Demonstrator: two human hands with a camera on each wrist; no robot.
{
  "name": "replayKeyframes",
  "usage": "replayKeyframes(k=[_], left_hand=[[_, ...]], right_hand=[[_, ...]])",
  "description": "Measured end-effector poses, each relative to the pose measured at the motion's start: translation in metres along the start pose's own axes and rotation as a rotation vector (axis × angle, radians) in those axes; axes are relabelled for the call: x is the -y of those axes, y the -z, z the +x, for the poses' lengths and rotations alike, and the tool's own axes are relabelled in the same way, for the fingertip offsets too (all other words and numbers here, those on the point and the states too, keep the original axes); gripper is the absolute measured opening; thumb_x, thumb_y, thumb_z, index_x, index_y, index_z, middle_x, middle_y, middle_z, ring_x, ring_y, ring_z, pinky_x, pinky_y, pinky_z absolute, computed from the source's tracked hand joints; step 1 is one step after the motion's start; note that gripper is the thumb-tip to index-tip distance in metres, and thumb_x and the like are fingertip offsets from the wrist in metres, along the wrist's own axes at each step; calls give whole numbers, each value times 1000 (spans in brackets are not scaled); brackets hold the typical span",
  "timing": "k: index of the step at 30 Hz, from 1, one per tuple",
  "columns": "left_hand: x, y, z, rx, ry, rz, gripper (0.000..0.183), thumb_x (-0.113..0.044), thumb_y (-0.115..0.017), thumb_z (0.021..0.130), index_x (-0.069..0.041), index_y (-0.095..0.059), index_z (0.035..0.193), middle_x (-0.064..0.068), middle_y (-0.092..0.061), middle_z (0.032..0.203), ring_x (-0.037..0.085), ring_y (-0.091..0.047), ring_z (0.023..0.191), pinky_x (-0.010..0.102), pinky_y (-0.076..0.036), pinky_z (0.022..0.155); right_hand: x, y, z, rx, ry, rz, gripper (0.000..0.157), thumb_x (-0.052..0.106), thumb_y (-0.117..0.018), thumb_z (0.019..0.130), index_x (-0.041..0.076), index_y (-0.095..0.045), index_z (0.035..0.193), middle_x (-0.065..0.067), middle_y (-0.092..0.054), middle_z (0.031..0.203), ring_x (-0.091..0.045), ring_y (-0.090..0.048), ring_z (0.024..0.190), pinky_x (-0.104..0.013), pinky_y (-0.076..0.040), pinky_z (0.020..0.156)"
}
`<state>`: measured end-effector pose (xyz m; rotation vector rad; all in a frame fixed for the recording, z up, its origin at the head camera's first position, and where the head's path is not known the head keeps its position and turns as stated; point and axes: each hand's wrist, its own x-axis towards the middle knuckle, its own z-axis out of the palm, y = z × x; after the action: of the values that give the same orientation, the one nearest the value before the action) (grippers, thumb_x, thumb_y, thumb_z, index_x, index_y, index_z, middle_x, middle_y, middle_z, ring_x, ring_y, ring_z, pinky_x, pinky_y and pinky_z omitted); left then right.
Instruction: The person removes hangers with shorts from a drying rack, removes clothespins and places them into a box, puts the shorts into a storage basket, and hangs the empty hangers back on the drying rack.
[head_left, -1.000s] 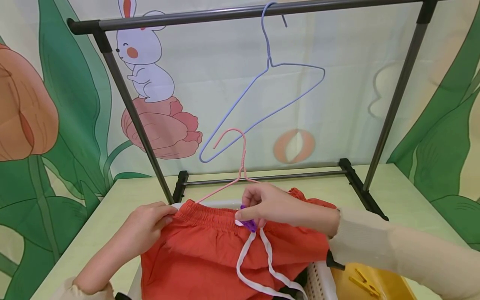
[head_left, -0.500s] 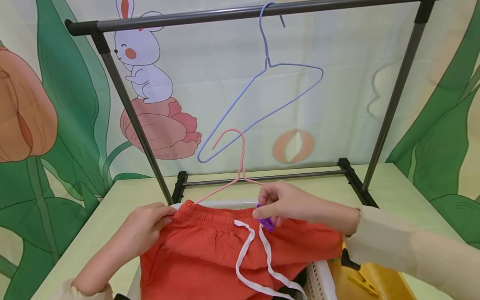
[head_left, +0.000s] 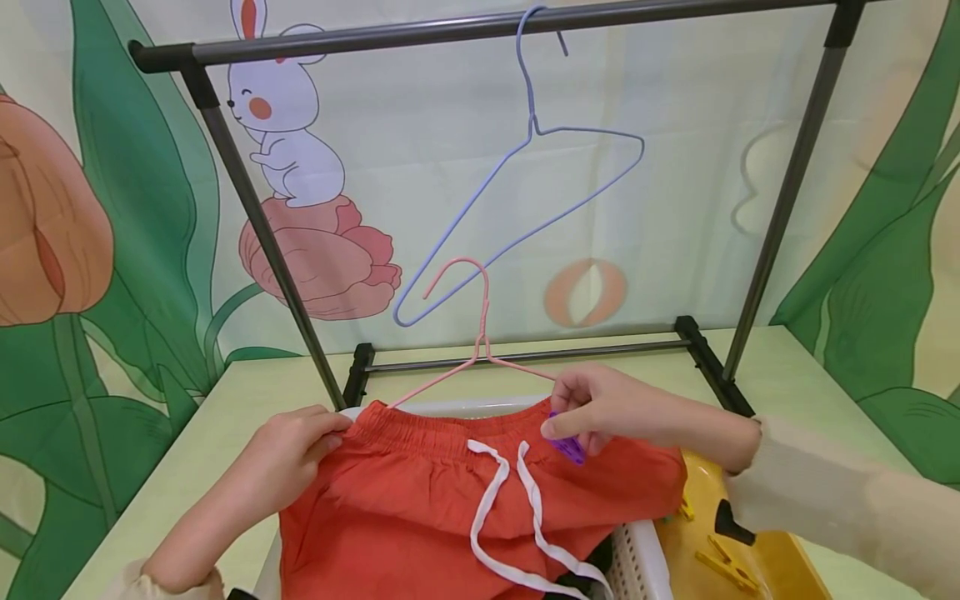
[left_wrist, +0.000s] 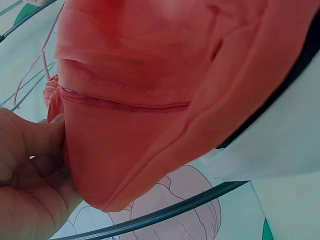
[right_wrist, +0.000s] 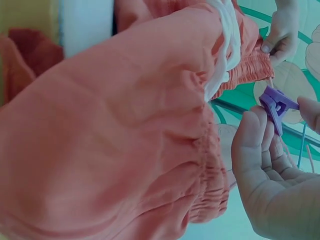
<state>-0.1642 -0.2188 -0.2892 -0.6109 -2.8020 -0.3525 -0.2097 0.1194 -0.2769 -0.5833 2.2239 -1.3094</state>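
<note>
Red-orange shorts [head_left: 405, 517] with an elastic waistband and a white drawstring [head_left: 491, 500] spread over a white basket. From their waist rises a pink wire hanger [head_left: 484, 325], its lower part hidden behind the cloth. At the waistband's left end, my left hand [head_left: 288, 454] pinches the fabric between thumb and fingers. My right hand [head_left: 630, 412] holds a purple clothespin [head_left: 570, 448] over the right part of the waistband. In the right wrist view, thumb and fingers squeeze the clothespin [right_wrist: 275, 107] by its handles, beside the gathered waist. A zipper [left_wrist: 125, 106] shows on the shorts in the left wrist view.
A dark clothes rack [head_left: 375, 35] stands behind, with a blue wire hanger [head_left: 457, 221] on its bar. The white basket [head_left: 645, 567] sits beneath the shorts. Right of it is a yellow bin [head_left: 795, 571] with several clothespins, including a yellow clothespin [head_left: 723, 569].
My right hand has moved right along the waistband with the purple clothespin, away from the drawstring, whose ends now show. My left hand has kept its place on the waistband.
</note>
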Motion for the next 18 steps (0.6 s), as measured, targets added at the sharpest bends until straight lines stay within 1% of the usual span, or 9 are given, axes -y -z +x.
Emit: replayKeyframes(k=[9, 18], left_hand=[[0, 0, 0, -3, -2, 0, 15, -2, -65, 77, -8, -68, 90, 1, -62, 76, 13, -60, 72, 32, -51, 66], [0, 0, -1, 9, 7, -11, 15, -1, -64, 77, -8, -67, 91, 3, -63, 77, 14, -60, 72, 32, -52, 66]], right_hand=[[-11, 9, -10, 3, -43, -19, 27, 20, -67, 78, 2, -47, 81, -1, -52, 63, -11, -51, 50, -27, -50, 53], [-21, 21, -21, 3, -112, -51, 29, 23, -67, 78, 3, -48, 82, -2, -52, 68, -11, -52, 52, -25, -49, 53]])
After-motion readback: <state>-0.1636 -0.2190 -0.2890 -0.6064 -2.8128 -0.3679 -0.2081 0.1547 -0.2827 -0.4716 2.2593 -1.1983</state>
